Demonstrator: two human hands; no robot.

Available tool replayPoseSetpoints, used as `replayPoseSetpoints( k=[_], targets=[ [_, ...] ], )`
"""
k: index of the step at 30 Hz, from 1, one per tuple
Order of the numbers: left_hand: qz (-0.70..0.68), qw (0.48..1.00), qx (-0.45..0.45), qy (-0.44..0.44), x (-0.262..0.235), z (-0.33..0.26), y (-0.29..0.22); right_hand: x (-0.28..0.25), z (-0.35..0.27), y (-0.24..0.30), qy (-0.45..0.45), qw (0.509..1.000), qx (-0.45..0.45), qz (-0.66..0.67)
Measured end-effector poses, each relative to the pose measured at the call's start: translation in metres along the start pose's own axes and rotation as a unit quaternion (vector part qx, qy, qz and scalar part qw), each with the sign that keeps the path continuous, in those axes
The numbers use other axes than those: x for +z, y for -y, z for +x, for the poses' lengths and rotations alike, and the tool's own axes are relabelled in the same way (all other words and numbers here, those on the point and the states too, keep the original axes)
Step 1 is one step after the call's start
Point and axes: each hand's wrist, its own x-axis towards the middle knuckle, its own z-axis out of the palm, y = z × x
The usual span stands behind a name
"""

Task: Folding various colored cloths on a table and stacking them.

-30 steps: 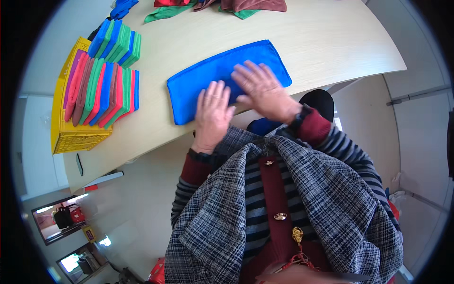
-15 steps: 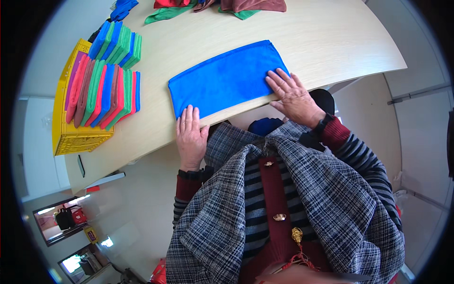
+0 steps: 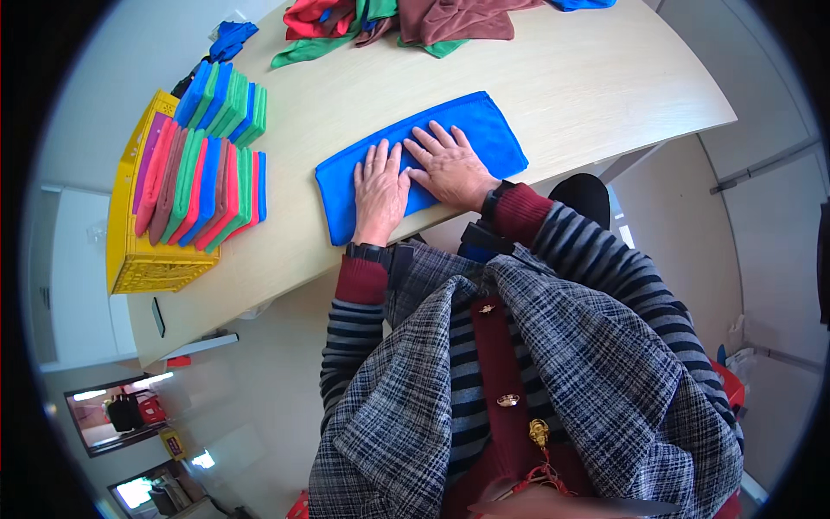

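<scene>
Worktop [image 3: 622, 108], pale wood-toned, curving at its edges, carrying the following from left to right. One dark, slim, flat object [image 3: 158, 317], lying near the left end, on the near side of the crate. One yellow crate [image 3: 164, 270], its near wall patterned. One row of folded cloths [image 3: 206, 186], in pink, brown, green and blue, standing on edge side by side at the crate; how deep they sit in it cannot be told. One farther row of folded cloths [image 3: 223, 102], blue and green, just behind. One crumpled blue item [image 3: 232, 41], at the far left. One left hand [image 3: 381, 192], palm down, flattened, fingers extended and close together, gripping nothing. One blue folded cloth [image 3: 488, 134], a long rectangle laid flat by the near edge of the worktop, mid-scene, under both hands. One heap of loose cloths [image 3: 454, 19], red, green and brown, at the far side. One right hand [image 3: 451, 169], palm down, fingers extended and spread, likewise gripping nothing, its thumb beside the left one. One blue piece of cloth [image 3: 584, 3], far right of the heap, partly out of view.
</scene>
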Motion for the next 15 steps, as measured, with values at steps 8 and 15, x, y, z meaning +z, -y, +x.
replayPoseSetpoints(
  k=[8, 15],
  targets=[
    [0.026, 0.992, -0.109, 0.049, 0.003, -0.016, 0.034, -0.002, -0.007, -0.054, -0.018, 0.994, 0.04, -0.104],
    [0.003, 0.98, -0.194, 0.036, -0.002, -0.042, 0.066, -0.012, -0.016, -0.084, 0.02, 0.989, 0.106, -0.098]
  ],
)
